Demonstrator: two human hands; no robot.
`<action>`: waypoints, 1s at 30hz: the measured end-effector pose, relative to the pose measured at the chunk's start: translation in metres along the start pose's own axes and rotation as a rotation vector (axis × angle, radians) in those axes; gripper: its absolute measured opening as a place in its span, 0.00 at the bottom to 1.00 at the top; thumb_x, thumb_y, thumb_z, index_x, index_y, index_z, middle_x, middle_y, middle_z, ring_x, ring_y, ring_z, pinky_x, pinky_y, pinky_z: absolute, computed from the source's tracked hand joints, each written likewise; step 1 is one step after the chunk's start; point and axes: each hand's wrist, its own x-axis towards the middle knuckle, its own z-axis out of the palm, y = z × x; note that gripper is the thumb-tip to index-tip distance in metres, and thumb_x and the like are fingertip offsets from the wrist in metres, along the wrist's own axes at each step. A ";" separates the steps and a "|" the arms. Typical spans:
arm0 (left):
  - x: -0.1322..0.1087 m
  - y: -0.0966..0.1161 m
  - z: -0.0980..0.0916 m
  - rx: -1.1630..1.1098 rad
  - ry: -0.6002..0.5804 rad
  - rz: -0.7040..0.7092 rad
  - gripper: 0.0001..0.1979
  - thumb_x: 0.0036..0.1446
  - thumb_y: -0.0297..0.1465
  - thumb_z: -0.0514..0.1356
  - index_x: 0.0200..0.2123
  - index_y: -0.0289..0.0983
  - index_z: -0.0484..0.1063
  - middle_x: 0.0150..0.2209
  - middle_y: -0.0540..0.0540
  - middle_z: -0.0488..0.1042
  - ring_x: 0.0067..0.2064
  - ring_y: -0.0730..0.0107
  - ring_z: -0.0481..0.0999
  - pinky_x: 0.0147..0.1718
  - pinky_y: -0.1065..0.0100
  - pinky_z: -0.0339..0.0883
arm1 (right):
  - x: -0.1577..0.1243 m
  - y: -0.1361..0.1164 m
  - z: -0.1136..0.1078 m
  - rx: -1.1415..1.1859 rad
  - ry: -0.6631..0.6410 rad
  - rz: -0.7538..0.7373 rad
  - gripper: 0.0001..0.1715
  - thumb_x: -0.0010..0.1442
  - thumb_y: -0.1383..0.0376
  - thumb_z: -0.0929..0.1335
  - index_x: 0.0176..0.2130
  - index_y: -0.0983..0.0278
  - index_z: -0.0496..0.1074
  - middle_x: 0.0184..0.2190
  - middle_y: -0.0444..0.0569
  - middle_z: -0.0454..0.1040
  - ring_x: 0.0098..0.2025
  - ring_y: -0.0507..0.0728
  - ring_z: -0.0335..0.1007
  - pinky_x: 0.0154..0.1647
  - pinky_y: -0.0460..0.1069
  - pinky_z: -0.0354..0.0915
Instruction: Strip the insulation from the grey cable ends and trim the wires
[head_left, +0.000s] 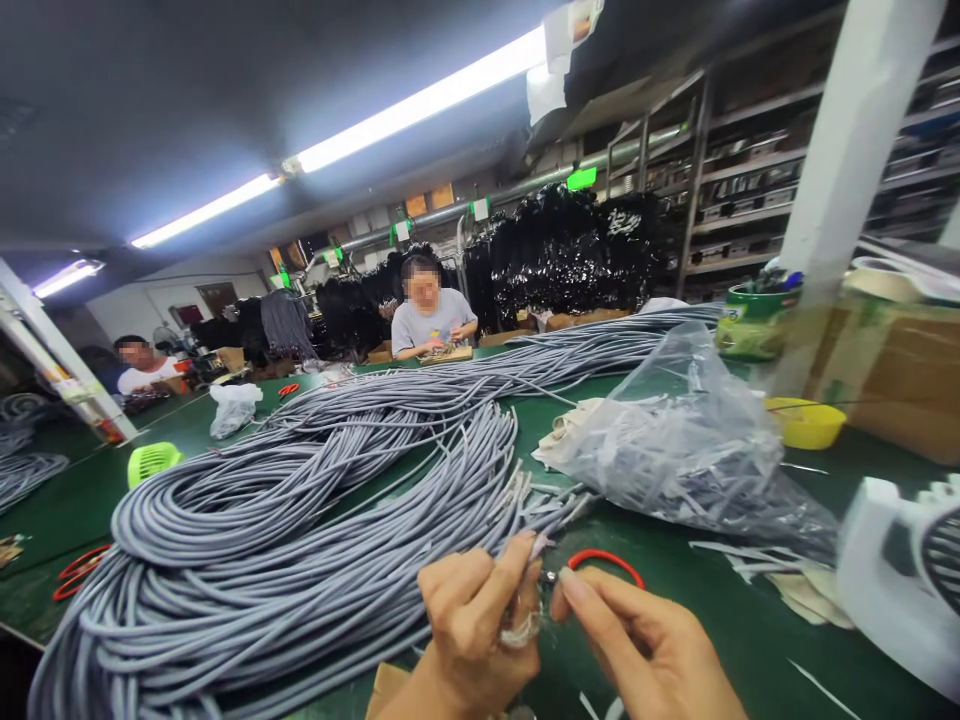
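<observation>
My left hand (480,610) is closed, its fingers curled round whitish strands (521,628); a pale tip pokes out above the index finger. Close beside it on the right, my right hand (637,640) pinches thumb and fingertips together. What lies in that pinch is too small to make out. Behind the fingertips shows the red handle (611,557) of a tool, partly hidden, with a bit of shiny metal near it. Just beyond my hands, the stripped-looking ends of a big bundle of grey cables (300,560) lie on the green table (847,650).
A clear plastic bag (675,460) of white scraps stands right of the cables. A white fan (892,590), a yellow bowl (806,423) and a cardboard box (892,360) are at the right. Red scissors (79,570) lie left. A co-worker (431,315) sits across the table.
</observation>
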 end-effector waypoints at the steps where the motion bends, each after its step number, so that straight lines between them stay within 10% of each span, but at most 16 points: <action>1: 0.000 0.001 0.000 -0.005 -0.013 0.006 0.10 0.56 0.23 0.55 0.40 0.33 0.73 0.20 0.49 0.74 0.15 0.76 0.65 0.16 0.70 0.55 | 0.000 0.001 0.000 -0.010 0.032 -0.011 0.24 0.57 0.52 0.62 0.19 0.64 0.67 0.14 0.41 0.58 0.16 0.48 0.53 0.16 0.42 0.55; 8: 0.001 0.007 -0.002 -0.091 -0.113 0.022 0.10 0.55 0.23 0.53 0.37 0.33 0.74 0.16 0.52 0.67 0.15 0.75 0.62 0.16 0.69 0.51 | 0.009 0.000 -0.011 -0.043 0.395 -0.024 0.22 0.58 0.53 0.62 0.20 0.63 0.65 0.11 0.40 0.56 0.13 0.48 0.51 0.11 0.42 0.52; 18: 0.010 -0.002 -0.010 -0.145 -0.167 -0.096 0.09 0.57 0.26 0.53 0.31 0.37 0.73 0.17 0.51 0.69 0.17 0.75 0.65 0.18 0.71 0.54 | 0.007 0.004 -0.028 -0.852 0.242 -0.878 0.16 0.58 0.73 0.64 0.45 0.63 0.72 0.21 0.44 0.72 0.23 0.50 0.68 0.28 0.46 0.61; 30: 0.017 -0.010 -0.015 -0.182 -0.410 0.011 0.14 0.60 0.30 0.50 0.29 0.36 0.74 0.15 0.53 0.58 0.16 0.76 0.57 0.17 0.71 0.47 | 0.018 -0.001 -0.026 -0.920 0.311 -0.947 0.15 0.60 0.75 0.58 0.32 0.64 0.71 0.22 0.47 0.73 0.22 0.50 0.68 0.27 0.45 0.61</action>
